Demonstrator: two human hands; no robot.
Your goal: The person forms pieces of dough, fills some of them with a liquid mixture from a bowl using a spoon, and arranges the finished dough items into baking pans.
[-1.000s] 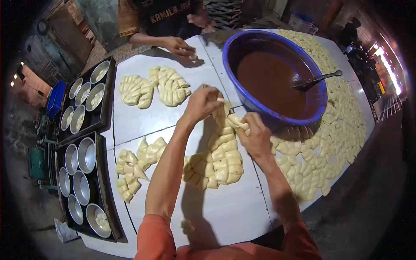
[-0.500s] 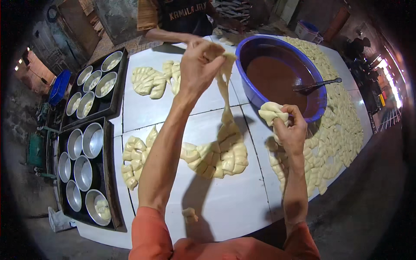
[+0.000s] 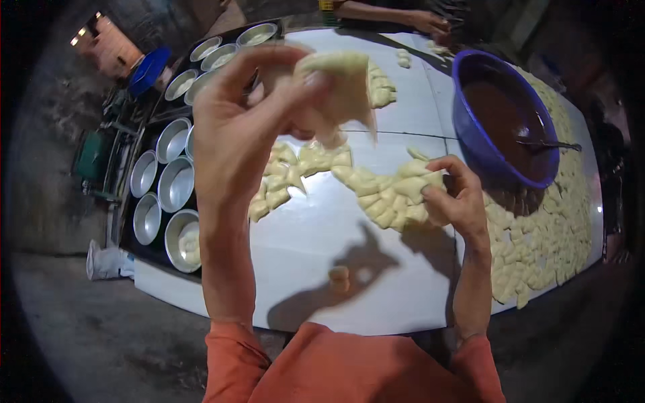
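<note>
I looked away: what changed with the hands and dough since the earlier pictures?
The left hand swung left, toward the round silver metal pans; its pale, limp dough piece no longer visibly joins the pale yellow segmented dough sheet. The right hand moved left, away from the wide blue plastic basin, and pinches dough at the sheet's right end. Basin and pans stayed put; the view shifted.

Raised dough piece — blurred, pans partly behind the left hand, co-worker's arm — cut off by top edge
</note>
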